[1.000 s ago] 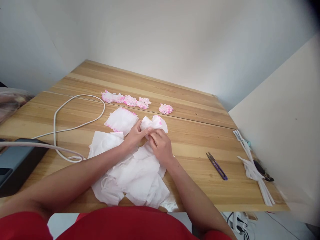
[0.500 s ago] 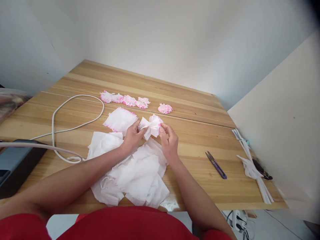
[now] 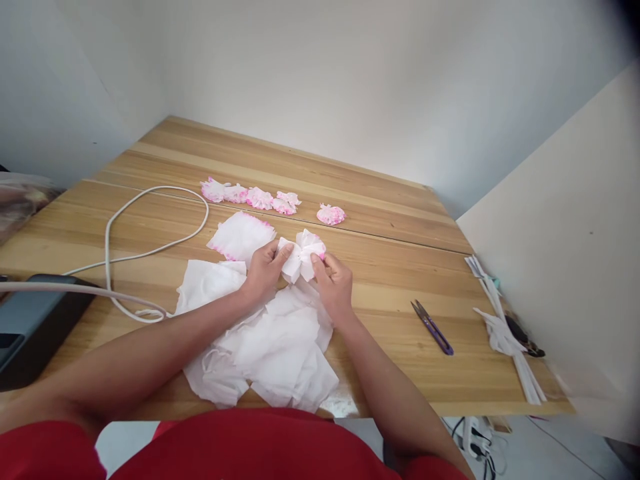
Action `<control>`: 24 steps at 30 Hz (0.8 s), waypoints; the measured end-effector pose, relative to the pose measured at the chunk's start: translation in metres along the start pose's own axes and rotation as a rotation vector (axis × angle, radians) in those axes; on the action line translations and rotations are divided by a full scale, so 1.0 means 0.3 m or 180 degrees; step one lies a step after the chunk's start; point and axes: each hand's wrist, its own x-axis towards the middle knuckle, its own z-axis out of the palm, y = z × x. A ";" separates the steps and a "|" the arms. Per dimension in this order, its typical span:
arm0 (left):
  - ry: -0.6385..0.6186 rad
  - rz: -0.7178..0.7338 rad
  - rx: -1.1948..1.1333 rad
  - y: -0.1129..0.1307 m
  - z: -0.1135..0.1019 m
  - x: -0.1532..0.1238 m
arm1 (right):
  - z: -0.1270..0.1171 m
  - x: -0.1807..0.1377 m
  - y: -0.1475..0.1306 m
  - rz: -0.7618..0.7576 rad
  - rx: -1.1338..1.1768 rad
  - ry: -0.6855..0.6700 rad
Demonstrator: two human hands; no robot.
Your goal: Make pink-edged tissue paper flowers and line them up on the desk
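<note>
A white tissue-paper flower (image 3: 301, 257) with pink edges, gathered at its middle, is held between both hands above the table. My left hand (image 3: 265, 270) pinches its left side between thumb and fingers. On its right side my right hand (image 3: 334, 280) grips the pink-edged layers. Below the hands lies a loose heap of white tissue sheets (image 3: 280, 340). Just beyond my left hand rests a flat stack of pink-edged tissue (image 3: 243, 237). Farther back stand several crumpled pink-and-white flowers (image 3: 259, 198) in a row, with one more flower (image 3: 331, 214) apart on the right.
Purple-handled thread snips (image 3: 433, 328) lie to the right on the wooden table (image 3: 390, 267). White strips (image 3: 507, 333) lie along the right edge beside a dark tool. At left are a grey-black box (image 3: 37, 333) and a looped white cable (image 3: 107, 247). Walls border the table.
My right thumb has moved inward onto the flower, and its layers look more spread and rounded. Both hands still hold it in nearly the same place.
</note>
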 end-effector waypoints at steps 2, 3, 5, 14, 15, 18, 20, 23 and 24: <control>0.0050 -0.0004 -0.0059 0.003 -0.002 0.004 | -0.005 0.006 -0.005 0.0390 0.0562 -0.0105; 0.0074 0.0006 -0.0062 0.004 -0.003 0.006 | -0.007 0.009 -0.008 0.0489 0.0781 -0.0152; 0.0126 0.0048 -0.0055 0.002 -0.008 0.010 | -0.010 0.014 -0.013 0.0532 0.1029 -0.0253; 0.0091 0.0021 -0.0251 0.011 0.001 0.016 | -0.003 0.019 -0.004 0.0253 0.0453 -0.0161; 0.0034 -0.0058 -0.0252 0.017 0.006 0.017 | -0.005 0.019 -0.004 0.0169 0.0397 -0.0146; -0.0098 -0.0323 -0.0364 0.038 0.013 0.019 | -0.014 0.022 -0.008 -0.0041 0.0270 -0.0060; -0.0144 -0.0380 -0.0407 0.050 0.011 0.021 | -0.022 0.026 -0.012 -0.0090 0.0258 0.0032; -0.0176 -0.0307 -0.0253 0.057 0.008 0.017 | -0.030 0.029 -0.018 -0.0119 0.0181 0.0106; -0.0163 -0.0278 -0.0195 0.057 0.008 0.013 | -0.031 0.027 -0.020 -0.0148 0.0119 0.0099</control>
